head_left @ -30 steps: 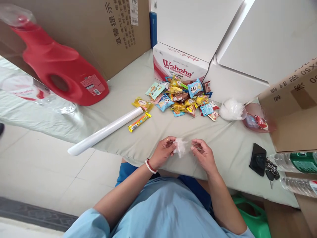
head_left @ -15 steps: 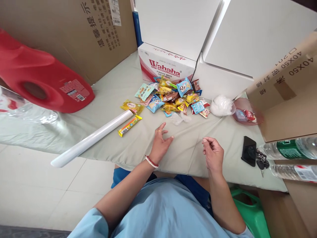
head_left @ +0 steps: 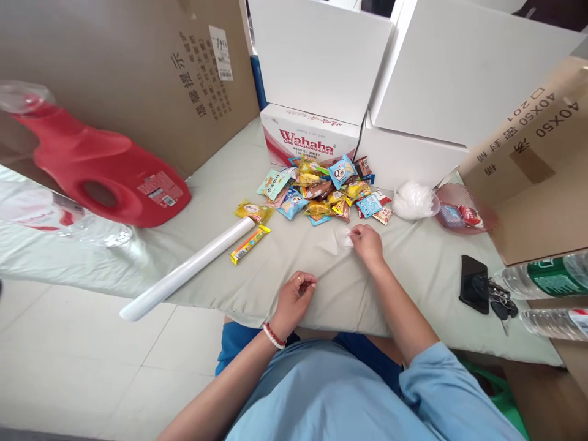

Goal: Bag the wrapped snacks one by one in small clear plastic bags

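My right hand (head_left: 367, 242) reaches over the cloth, its fingers pinched on a crumpled piece of clear plastic film (head_left: 342, 239), perhaps a thin bag. The film lies just in front of a heap of wrapped snacks (head_left: 321, 191). Closer to my body, my left hand (head_left: 294, 300) hovers near the table's front edge with fingers curled in and thumb close to them; nothing shows in it. Left of the heap are a yellow snack packet (head_left: 253, 212), a yellow-orange snack bar (head_left: 249, 244) and a long white roll (head_left: 188, 269).
A Wahaba-style water carton (head_left: 310, 138) backs the heap. To the right stand a white plastic bundle (head_left: 413, 201), a pink bowl (head_left: 463, 209), a phone (head_left: 474, 283), keys (head_left: 503, 300) and water bottles (head_left: 551, 275). A red jug (head_left: 114, 174) is at left.
My right hand has moved forward and left and taken hold of the clear film. My left hand has drawn back toward me, its fingers curling in.
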